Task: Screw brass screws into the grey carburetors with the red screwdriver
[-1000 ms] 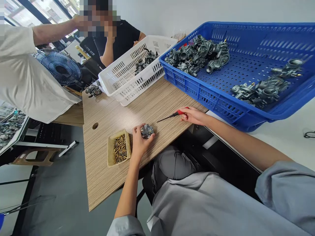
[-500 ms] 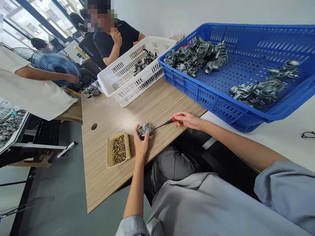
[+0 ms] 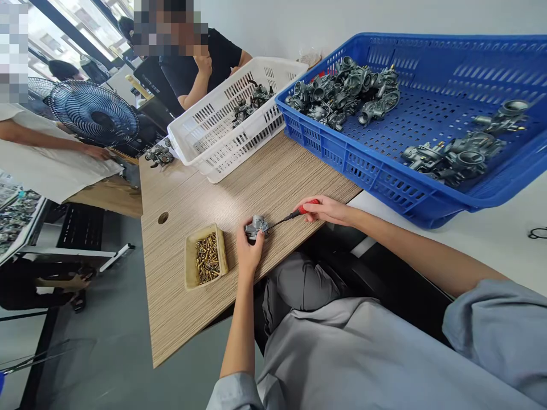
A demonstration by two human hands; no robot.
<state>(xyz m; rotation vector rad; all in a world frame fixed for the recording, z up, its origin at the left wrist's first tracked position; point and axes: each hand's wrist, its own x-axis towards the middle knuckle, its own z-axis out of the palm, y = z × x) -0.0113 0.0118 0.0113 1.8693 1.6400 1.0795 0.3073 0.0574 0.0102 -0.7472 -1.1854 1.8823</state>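
My left hand (image 3: 250, 250) is closed round a small grey metal carburetor (image 3: 256, 225), steadying it on the wood-grain table (image 3: 179, 324). In my right hand (image 3: 322, 209) is a screwdriver (image 3: 302, 209) with a red and black handle. Its thin shaft points left, and the tip meets the carburetor's right side; the exact contact point is too small to make out. Left of my left hand sits a cream plastic tub (image 3: 190, 250) holding many small brass parts (image 3: 208, 259).
A blue crate (image 3: 342, 151) with several carburetors stands at the right, beside a white basket (image 3: 222, 165) holding more. Another carburetor (image 3: 159, 155) lies at the table's far end. Across the table sits a person in black (image 3: 226, 48); a person in white (image 3: 51, 154) stands left, near a fan (image 3: 96, 111).
My left hand and the carburetor have shifted slightly right, and the carburetor looks a little turned. The screwdriver stays against it. The standing person's arm has moved left.
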